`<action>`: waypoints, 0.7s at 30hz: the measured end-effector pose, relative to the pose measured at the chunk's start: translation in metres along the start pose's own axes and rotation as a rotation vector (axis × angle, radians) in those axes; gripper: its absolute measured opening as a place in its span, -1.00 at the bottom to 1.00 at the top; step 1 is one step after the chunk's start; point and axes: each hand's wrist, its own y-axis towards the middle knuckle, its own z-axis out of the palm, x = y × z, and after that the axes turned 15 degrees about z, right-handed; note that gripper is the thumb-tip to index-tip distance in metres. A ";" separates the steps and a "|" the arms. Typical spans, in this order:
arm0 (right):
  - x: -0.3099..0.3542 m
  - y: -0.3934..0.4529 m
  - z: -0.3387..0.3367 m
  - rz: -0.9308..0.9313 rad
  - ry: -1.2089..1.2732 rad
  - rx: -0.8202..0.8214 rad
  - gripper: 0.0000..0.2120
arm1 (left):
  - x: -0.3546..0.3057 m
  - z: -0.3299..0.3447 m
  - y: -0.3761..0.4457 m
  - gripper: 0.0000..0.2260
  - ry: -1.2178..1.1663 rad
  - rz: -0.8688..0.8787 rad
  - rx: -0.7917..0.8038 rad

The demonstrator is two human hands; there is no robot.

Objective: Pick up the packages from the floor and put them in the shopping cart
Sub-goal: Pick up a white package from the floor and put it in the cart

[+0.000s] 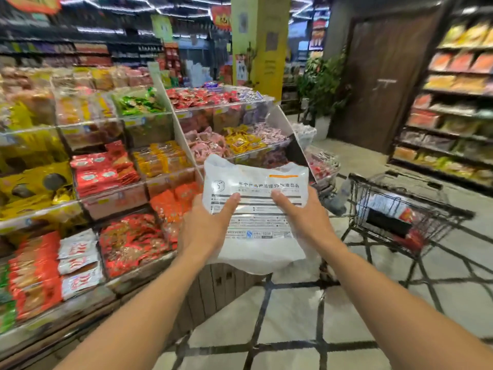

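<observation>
Head view, the only one: the person stands in a shop aisle with both arms stretched forward, carrying a white plastic package (pixel 256 209) at about chest height, well clear of the floor (pixel 293 329). The left hand (pixel 206 225) clasps its lower left edge, thumb on the printed face; the right hand (pixel 301 217) clasps the lower right edge the same way, so each grip is closed on the package. The package is held broadside to the camera, long axis running left to right, its soft lower part sagging between the wrists. The shopping cart (pixel 405 209) stands to the right and a little beyond, near but not touching; the right hand is the nearer one, so the coming move looks like a swing rightward over the cart's rim. Items already lie in the basket, a red-and-white pack among them. Writing on the package: black Chinese characters in rows, an orange bar at top right, a round mark at left; motion blur leaves most unreadable, though the headline possibly ends in "标准出品". To the left, tiered display bins (pixel 120 169) hold loose snack packets.
</observation>
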 end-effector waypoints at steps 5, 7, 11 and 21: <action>-0.026 0.046 -0.122 -0.008 -0.005 -0.170 -0.22 | -0.075 0.108 0.022 -0.31 -0.079 0.122 0.099; -0.040 0.064 -0.171 0.006 -0.009 -0.211 -0.26 | -0.104 0.156 0.028 -0.28 -0.101 0.135 0.138; -0.074 0.099 -0.261 0.012 -0.006 -0.271 -0.19 | -0.164 0.246 0.029 -0.28 -0.110 0.169 0.207; -0.155 0.164 -0.441 0.145 0.035 -0.468 -0.36 | -0.271 0.453 0.035 -0.38 -0.258 0.263 0.392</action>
